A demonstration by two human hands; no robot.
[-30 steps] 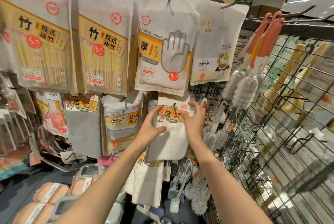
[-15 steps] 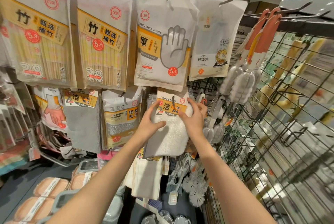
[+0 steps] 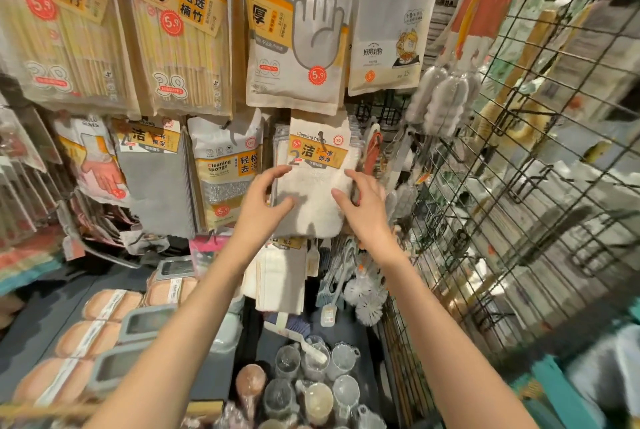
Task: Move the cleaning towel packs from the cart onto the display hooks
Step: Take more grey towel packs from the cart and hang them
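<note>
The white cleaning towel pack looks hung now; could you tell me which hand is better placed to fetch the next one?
Probably either: the left hand and right hand both sit open beside the white cleaning towel pack, and no cart is identifiable.

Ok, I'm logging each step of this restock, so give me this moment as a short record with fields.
setting: shop display wall with hooks, wire grid panel to the right
pack in hand area: white cleaning towel pack, hanging on a hook under the disposable gloves pack
left hand: fingers spread, at the pack's left edge
right hand: fingers spread, at the pack's right edge
neighbour: cleaning sponge pack to its left
cart: not in view
</note>
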